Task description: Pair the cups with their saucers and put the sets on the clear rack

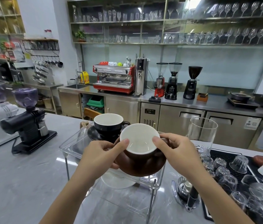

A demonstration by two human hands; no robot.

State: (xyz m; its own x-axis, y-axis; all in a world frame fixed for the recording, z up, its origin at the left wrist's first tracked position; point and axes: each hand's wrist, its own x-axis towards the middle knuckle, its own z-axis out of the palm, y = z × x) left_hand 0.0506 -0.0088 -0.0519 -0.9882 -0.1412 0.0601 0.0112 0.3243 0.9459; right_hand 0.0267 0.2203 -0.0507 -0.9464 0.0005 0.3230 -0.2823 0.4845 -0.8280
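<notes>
Both hands grip one set over the clear rack [72,147]: the left hand [102,153] pinches the brown saucer [143,167] and the rim of the brown cup [139,141] at 9 o'clock, and the right hand [175,148] pinches the rim at 3 o'clock. At 11 o'clock a black cup [109,124] sits on its black saucer [93,134] on the rack. A white saucer [117,181] lies on the surface [22,175] beneath.

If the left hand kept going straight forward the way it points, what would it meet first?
Probably the black cup on its black saucer, already on the clear rack just beyond the left hand and its brown cup; depth is uncertain.
</notes>
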